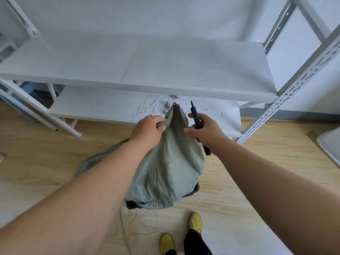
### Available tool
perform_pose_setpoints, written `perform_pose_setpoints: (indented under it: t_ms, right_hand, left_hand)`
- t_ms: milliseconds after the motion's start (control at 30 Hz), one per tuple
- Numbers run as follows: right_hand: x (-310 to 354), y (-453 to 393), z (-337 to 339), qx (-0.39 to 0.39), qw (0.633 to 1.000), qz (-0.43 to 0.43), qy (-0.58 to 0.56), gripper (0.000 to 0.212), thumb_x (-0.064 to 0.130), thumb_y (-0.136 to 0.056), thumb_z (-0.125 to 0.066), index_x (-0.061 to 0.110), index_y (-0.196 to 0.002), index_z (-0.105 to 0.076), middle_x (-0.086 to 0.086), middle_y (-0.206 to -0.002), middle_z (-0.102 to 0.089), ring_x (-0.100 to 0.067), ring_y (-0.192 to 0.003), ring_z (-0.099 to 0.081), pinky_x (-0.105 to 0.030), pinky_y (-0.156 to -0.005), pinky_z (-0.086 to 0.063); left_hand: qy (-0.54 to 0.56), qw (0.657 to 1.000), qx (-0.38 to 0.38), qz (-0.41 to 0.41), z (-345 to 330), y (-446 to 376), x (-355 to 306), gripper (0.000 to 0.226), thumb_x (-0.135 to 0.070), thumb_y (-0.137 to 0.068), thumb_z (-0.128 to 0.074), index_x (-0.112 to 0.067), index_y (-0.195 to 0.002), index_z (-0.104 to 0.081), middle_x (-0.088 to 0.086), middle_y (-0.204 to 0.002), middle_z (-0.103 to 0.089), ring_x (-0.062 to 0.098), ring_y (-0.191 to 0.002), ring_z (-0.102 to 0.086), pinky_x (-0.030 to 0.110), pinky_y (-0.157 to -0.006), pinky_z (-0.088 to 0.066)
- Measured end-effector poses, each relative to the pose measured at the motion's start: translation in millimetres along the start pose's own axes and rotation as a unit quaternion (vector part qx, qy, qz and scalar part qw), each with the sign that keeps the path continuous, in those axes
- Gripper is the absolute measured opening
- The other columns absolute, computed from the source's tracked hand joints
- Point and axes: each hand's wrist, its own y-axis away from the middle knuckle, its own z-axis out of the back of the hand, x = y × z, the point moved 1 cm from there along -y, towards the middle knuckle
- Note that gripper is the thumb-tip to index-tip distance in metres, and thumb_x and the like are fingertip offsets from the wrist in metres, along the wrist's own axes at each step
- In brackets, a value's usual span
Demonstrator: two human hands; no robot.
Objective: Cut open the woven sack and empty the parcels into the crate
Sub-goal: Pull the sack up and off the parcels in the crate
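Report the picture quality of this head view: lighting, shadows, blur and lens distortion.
Head view: soft, even light with no glare; a faint shadow under the upper shelf; wide-angle bending bows the rack post and stretches both forearms; slight softness on the left hand, right hand and sack.

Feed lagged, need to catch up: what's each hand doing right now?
Left hand: gripping the bunched top of the green woven sack.
Right hand: holding a black cutting tool, blade end up.

Bright, even daylight with soft, faint shadows; wide-angle bending tilts the white perforated metal shelf posts [301, 85] at the edges, and detail is slightly soft.
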Motion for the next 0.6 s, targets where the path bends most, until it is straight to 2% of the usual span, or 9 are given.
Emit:
perform_pose_setpoints:
  t_ms: [100, 200, 300, 367, 400, 467, 500, 533, 600]
  right_hand:
    - [-3, 8, -32, 0.042, 0.996, -0.018, -0.071, 0.04, 0.013, -0.074, -0.08, 0.018, -0.11, -0.062, 0.004, -0.072, -0.058, -0.009, -0.058, -0.052, -0.023, -0.058, -0.044]
    - [-5, 7, -44, 0.005, 0.998, -0.043, -0.038, 0.032, 0.022, -0.074, -0.081, 0.015, -0.102, -0.066, 0.004, -0.074, -0.061, -0.012, -0.065, -0.057, -0.028, -0.063, -0.047]
    - [-1, 1, -39, -0.048, 0.998, -0.048, -0.011, 0.024, 0.026, -0.079, -0.076, 0.018, -0.099, -0.066, -0.002, -0.086, -0.067, -0.021, -0.082, -0.063, -0.035, -0.077, -0.051]
    - [9, -4, -32, -0.087, 0.996, -0.028, 0.012, 0.023, 0.026, -0.082, -0.073, 0.016, -0.101, -0.066, -0.005, -0.088, -0.065, -0.022, -0.082, -0.06, -0.034, -0.075, -0.048]
    - [14, -6, -29, -0.116, 0.993, -0.008, 0.014, 0.02, 0.025, -0.083, -0.071, 0.017, -0.1, -0.065, -0.006, -0.088, -0.065, -0.021, -0.08, -0.058, -0.032, -0.072, -0.046]
    - [17, -7, -25, -0.171, 0.984, 0.038, 0.006, 0.013, 0.025, -0.085, -0.068, 0.018, -0.094, -0.062, -0.005, -0.088, -0.064, -0.02, -0.077, -0.056, -0.03, -0.067, -0.043]
    - [18, -7, -24, -0.171, 0.984, 0.048, 0.02, 0.011, 0.026, -0.086, -0.067, 0.019, -0.09, -0.061, -0.004, -0.086, -0.063, -0.02, -0.075, -0.055, -0.03, -0.064, -0.041]
    - [17, -7, -25, -0.131, 0.987, 0.056, 0.08, 0.011, 0.026, -0.085, -0.068, 0.019, -0.088, -0.06, -0.003, -0.082, -0.062, -0.02, -0.073, -0.054, -0.029, -0.06, -0.039]
    - [13, -4, -30, -0.012, 0.972, 0.06, 0.226, 0.011, 0.025, -0.083, -0.069, 0.02, -0.083, -0.059, 0.0, -0.072, -0.058, -0.022, -0.073, -0.054, -0.026, -0.054, -0.035]
  left_hand:
    - [0.063, 0.996, 0.065, -0.015, -12, 4, -10, 0.035, -0.009, -0.094, -0.055, -0.019, -0.126, -0.063, 0.0, -0.129, -0.062, 0.019, -0.121, -0.055, 0.034, -0.105, -0.041]
    - [0.077, 0.99, 0.107, -0.04, -5, 9, -2, 0.042, -0.003, -0.091, -0.057, -0.021, -0.128, -0.061, 0.001, -0.133, -0.059, 0.018, -0.125, -0.053, 0.031, -0.109, -0.037]
    - [-0.04, 0.996, 0.074, -0.001, 3, 19, 28, 0.046, -0.021, -0.079, -0.071, -0.038, -0.119, -0.056, -0.007, -0.12, -0.063, 0.019, -0.113, -0.058, 0.042, -0.101, -0.043]
    - [-0.202, 0.972, 0.077, 0.09, 15, 27, 52, 0.029, -0.02, -0.083, -0.065, -0.029, -0.11, -0.057, -0.004, -0.114, -0.063, 0.024, -0.106, -0.059, 0.041, -0.093, -0.045]
    - [-0.242, 0.959, 0.069, 0.131, 24, 30, 62, 0.018, -0.018, -0.087, -0.06, -0.023, -0.104, -0.06, 0.001, -0.11, -0.063, 0.028, -0.102, -0.06, 0.039, -0.087, -0.047]
    - [-0.245, 0.957, -0.018, 0.153, 41, 30, 71, 0.012, -0.02, -0.09, -0.056, -0.019, -0.099, -0.064, 0.005, -0.102, -0.063, 0.031, -0.097, -0.061, 0.035, -0.076, -0.048]
    - [-0.226, 0.964, -0.067, 0.126, 45, 27, 71, 0.01, -0.02, -0.091, -0.055, -0.019, -0.098, -0.063, 0.005, -0.099, -0.062, 0.031, -0.096, -0.061, 0.034, -0.072, -0.046]
    - [-0.203, 0.973, -0.07, 0.09, 48, 25, 67, 0.008, -0.019, -0.092, -0.056, -0.019, -0.096, -0.063, 0.004, -0.096, -0.06, 0.03, -0.094, -0.06, 0.031, -0.069, -0.044]
    - [-0.192, 0.98, 0.045, 0.039, 48, 27, 56, 0.004, -0.018, -0.091, -0.06, -0.019, -0.092, -0.063, 0.002, -0.09, -0.058, 0.027, -0.093, -0.06, 0.027, -0.069, -0.038]
